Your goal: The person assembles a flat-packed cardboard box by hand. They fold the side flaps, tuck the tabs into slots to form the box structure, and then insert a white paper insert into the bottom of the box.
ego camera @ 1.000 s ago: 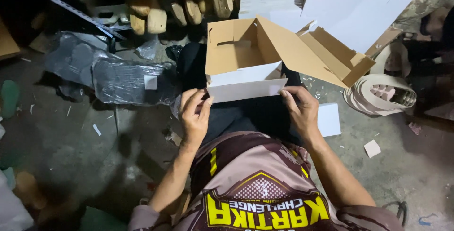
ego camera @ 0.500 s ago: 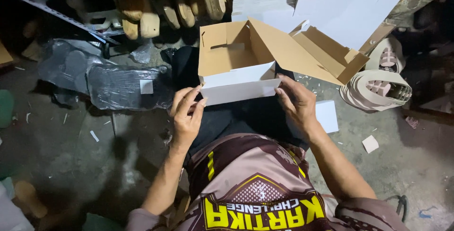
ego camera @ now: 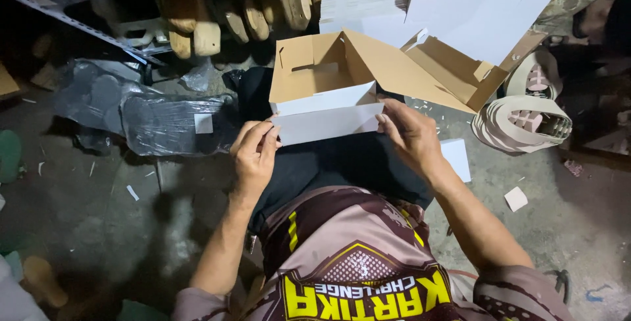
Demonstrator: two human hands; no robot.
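The cardboard box (ego camera: 328,91) sits on the person's lap, over the dark trousers (ego camera: 342,163), brown inside and white outside, with its long lid panel (ego camera: 407,74) thrown open to the right; against the view 1 second ago the near white front flap (ego camera: 325,123) is drawn a little lower and flatter toward the body, and both hands have closed in from below it to its 2 ends; the fold along that front wall looks, in my judgement, closer to being set, though the flap is not yet tucked inside.

The left hand (ego camera: 255,153) is curled, its fingertips pinching the left end of the white flap; half a second ago it was already at that corner, so the grip has merely tightened and slid up. The right hand (ego camera: 411,133) pinches the right end of the same flap between thumb and forefinger, the other fingers loosely bent behind; it has moved up from the lap to the box edge.

Beside the box, to the right on the concrete floor (ego camera: 565,242), lies a coil of pale strip material (ego camera: 526,120); behind stands a stack of flat white sheets (ego camera: 473,5); to the left lie dark plastic-wrapped bundles (ego camera: 164,123); a small white card (ego camera: 457,160) rests just beside the right forearm.
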